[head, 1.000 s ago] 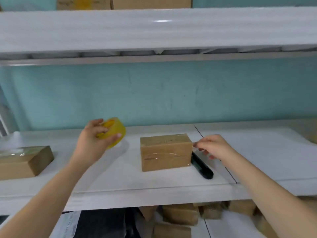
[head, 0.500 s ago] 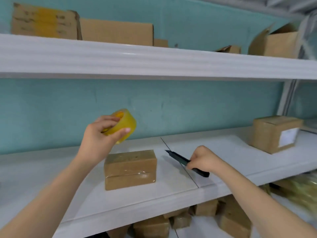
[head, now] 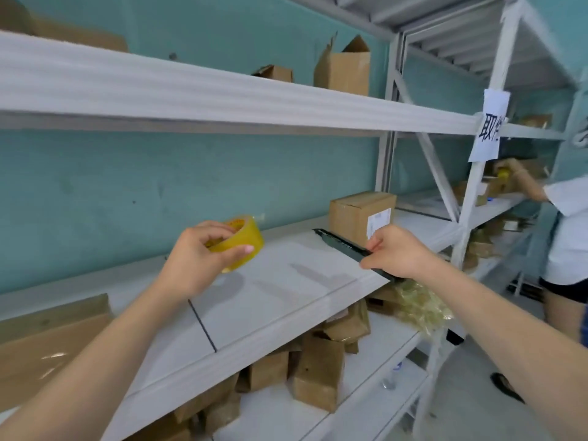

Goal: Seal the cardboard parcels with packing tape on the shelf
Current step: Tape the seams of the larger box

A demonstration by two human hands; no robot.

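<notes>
My left hand (head: 194, 262) grips a yellow roll of packing tape (head: 245, 240) and holds it above the white middle shelf (head: 280, 281). My right hand (head: 397, 253) is closed on a black utility knife (head: 340, 245) whose tip points left over the shelf. Just behind the knife stands a cardboard parcel (head: 356, 214) with a white label on its side. A taped flat parcel (head: 47, 348) lies at the left edge of the shelf, partly cut off by the frame.
The shelf below (head: 318, 409) holds several small cardboard boxes (head: 315, 367) and crumpled tape (head: 420, 307). Open boxes (head: 343, 68) stand on the upper shelf. A white upright (head: 477, 186) carries a paper sign. A person (head: 566, 237) works at the right.
The view has swung to the right. The taped parcel has slid to the far left. My right hand has lifted the knife off the shelf toward the labelled parcel.
</notes>
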